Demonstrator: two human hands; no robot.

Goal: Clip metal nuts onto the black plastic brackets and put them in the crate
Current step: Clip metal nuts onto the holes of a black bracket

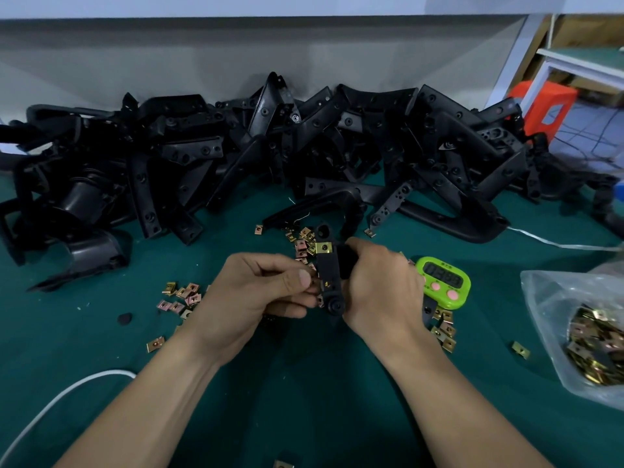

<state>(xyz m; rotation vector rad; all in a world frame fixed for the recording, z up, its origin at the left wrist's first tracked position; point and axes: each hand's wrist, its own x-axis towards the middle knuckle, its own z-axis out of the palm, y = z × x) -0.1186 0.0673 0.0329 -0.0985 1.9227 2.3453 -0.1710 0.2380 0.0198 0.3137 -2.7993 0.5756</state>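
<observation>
I hold a black plastic bracket [329,275] upright over the green table. My right hand [378,292] grips its right side. A brass metal nut [324,247] is clipped on its upper edge. My left hand [266,288] pinches a second nut [315,284] against the bracket's left edge, mostly hidden by my thumb and fingers. Loose nuts [180,297] lie scattered on the mat around both hands. No crate is in view.
A big heap of black brackets [270,146] fills the back of the table. A green timer [444,282] sits right of my hands. A clear bag of nuts [594,332] lies at the right edge. A white cable [60,396] curves at lower left.
</observation>
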